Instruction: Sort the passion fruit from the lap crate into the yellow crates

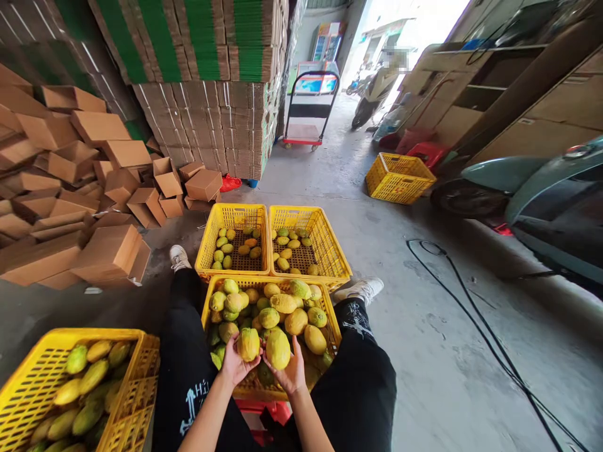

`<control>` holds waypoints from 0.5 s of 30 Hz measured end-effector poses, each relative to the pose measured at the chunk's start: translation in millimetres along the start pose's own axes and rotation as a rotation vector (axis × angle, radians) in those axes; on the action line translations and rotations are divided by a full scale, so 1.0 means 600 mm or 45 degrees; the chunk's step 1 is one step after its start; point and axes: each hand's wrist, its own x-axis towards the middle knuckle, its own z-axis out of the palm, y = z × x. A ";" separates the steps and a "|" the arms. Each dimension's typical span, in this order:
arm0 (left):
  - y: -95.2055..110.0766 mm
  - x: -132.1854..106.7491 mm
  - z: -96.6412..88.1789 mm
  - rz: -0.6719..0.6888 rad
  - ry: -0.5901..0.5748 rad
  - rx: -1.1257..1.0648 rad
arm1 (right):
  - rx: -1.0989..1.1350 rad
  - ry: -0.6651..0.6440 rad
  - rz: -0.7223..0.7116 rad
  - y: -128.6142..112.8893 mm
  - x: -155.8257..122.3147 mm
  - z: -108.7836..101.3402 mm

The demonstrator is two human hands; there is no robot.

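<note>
My left hand (234, 365) is closed around a yellow-green papaya (248, 344). A second, yellower papaya (277, 350) rests in the grip of my right hand (294, 373). The two fruits are side by side, held over a yellow plastic crate (336, 323) between my legs. Inside that crate lies a heap of green and yellow papayas (296, 321). Beyond it stand two more yellow crates, the left one (202, 254) and the right one (336, 254), each with a small number of papayas on the bottom.
At lower left, a yellow crate (28, 370) holds longer papayas. Cardboard boxes (106, 254) pile up on the left, beside stacked flattened cartons (207, 119). A hand cart (308, 113), another yellow crate (400, 179), a scooter (556, 207) and a black hose (485, 323) are farther off.
</note>
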 end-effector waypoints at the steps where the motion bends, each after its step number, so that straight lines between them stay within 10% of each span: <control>1: 0.000 0.001 -0.003 0.032 -0.018 -0.019 | 0.005 -0.041 -0.010 -0.002 -0.001 0.000; 7: 0.004 0.004 -0.008 0.148 -0.127 -0.087 | 0.035 -0.074 -0.150 -0.010 -0.001 -0.009; 15: 0.008 -0.001 0.006 0.094 0.080 -0.102 | 0.027 0.061 -0.136 -0.003 0.003 -0.006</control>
